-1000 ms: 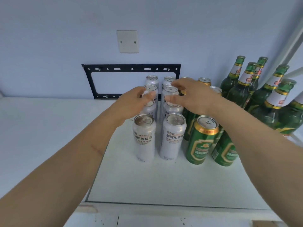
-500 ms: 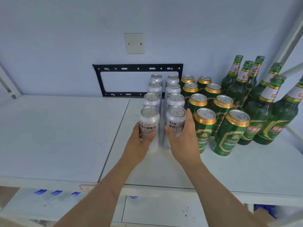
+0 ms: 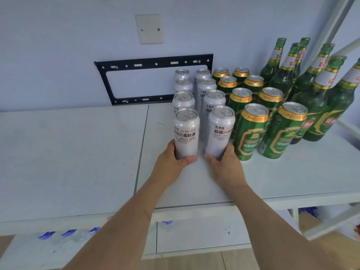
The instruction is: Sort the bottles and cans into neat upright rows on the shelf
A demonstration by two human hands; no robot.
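Two rows of white cans stand upright on the white shelf [image 3: 78, 152], running back to the wall. My left hand [image 3: 171, 162] wraps the base of the front left white can [image 3: 186, 131]. My right hand [image 3: 227, 165] cups the base of the front right white can [image 3: 220, 131]. Right of them stand two rows of green cans [image 3: 251, 129] with gold rims, all upright. Several green glass bottles [image 3: 319, 98] stand in rows at the far right.
A black metal bracket [image 3: 152, 63] and a blank wall plate [image 3: 149, 29] are fixed to the wall behind the cans. A white shelf post [image 3: 337, 22] slants at the right. Below, a lower shelf holds blue-capped bottles [image 3: 68, 233].
Both hands came back from the rear cans to the front pair of white cans and now grip their bases. The camera has pulled back and tilted down a little.
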